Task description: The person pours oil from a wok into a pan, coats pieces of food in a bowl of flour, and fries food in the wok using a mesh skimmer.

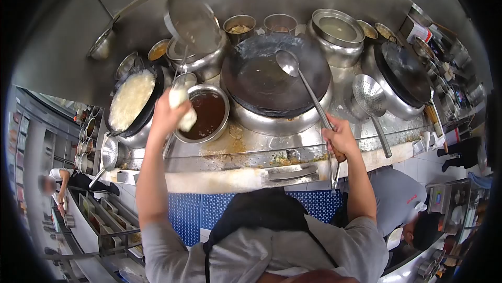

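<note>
My right hand point(340, 137) is closed around the long handle of a metal ladle point(287, 64), whose bowl is over the large dark wok point(261, 87). A white cloth point(184, 113) is bunched in my closed left hand point(168, 115), beside a metal basin of dark red-brown sauce point(203, 117). Above that hand, a round metal pan or strainer point(191, 21) tilts over a pot. Its blurred handle runs down toward the cloth; whether my fingers grip it through the cloth, I cannot make out.
At left stands a wok of pale, foamy liquid point(132, 100); a slotted skimmer point(369, 94) lies right of the middle wok. Another dark wok point(403, 74) is farther right. One co-worker point(397, 199) bends close at my right, another point(60, 181) stands far left.
</note>
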Demonstrator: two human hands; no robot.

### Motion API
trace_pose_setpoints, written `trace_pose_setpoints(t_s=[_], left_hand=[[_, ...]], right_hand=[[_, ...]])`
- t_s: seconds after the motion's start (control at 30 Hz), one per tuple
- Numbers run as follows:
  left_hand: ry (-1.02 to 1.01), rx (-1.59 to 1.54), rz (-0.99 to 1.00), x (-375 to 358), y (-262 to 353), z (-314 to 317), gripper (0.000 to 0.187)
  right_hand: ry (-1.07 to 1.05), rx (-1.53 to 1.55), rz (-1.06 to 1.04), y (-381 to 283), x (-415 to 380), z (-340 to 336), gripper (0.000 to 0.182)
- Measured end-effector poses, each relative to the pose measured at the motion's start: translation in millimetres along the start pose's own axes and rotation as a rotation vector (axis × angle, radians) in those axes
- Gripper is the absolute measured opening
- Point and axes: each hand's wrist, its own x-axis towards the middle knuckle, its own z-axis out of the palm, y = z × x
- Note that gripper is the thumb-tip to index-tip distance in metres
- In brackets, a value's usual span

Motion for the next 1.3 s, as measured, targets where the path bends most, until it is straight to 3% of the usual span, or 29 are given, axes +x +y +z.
trace_pose_setpoints(t_s=[0.1,0.23,0.3,0.4,0.5,0.6,0.7,0.83,0.93,1.03,1.1,1.3], left_hand=[[-0.049,0.597,0.258,84.8,30.7,38.0,0.028],[-0.153,1.009,0.410,174.5,30.9,117.1,0.028],[-0.325,1.316,0.367,211.9,9.3,161.3,0.023],[-0.452,1.204,0.431,200.0,34.3,150.8,0.018],[-0.232,1.050,0.407,178.6,13.6,112.5,0.029],[-0.117,0.735,0.154,112.5,2.2,72.9,0.033],[0.071,0.182,-0.008,17.0,-16.7,46.9,0.040],[0.200,-0.552,-0.232,-115.8,-53.5,44.0,0.027],[0.224,-0.824,-0.454,-196.6,-63.7,51.1,0.021],[0.220,-1.081,-0.517,-242.4,-81.4,69.6,0.023],[0.139,-1.204,-0.529,-256.3,-101.2,87.3,0.027],[-0.606,-1.361,-0.541,-246.6,-112.3,102.0,0.038]], right_hand=[[0.009,0.028,0.010,0.5,-2.3,-8.2,0.062],[0.011,0.013,-0.049,18.9,6.7,-15.2,0.060],[0.031,0.019,-0.073,21.8,7.9,-13.4,0.061],[0.081,-0.038,-0.030,22.5,3.6,-11.3,0.063],[0.151,-0.064,-0.022,30.1,4.8,-7.9,0.063],[0.201,-0.174,-0.074,28.0,6.0,0.9,0.061],[0.239,-0.192,-0.114,30.6,12.2,16.2,0.060],[0.276,-0.235,-0.190,34.2,17.0,46.9,0.060],[0.280,-0.158,-0.263,21.1,15.2,74.6,0.060],[0.250,-0.148,-0.297,-19.2,4.3,112.8,0.060],[0.234,-0.171,-0.315,-52.9,-0.7,147.9,0.055],[0.094,-0.114,-0.294,-135.8,37.3,242.7,0.040]])
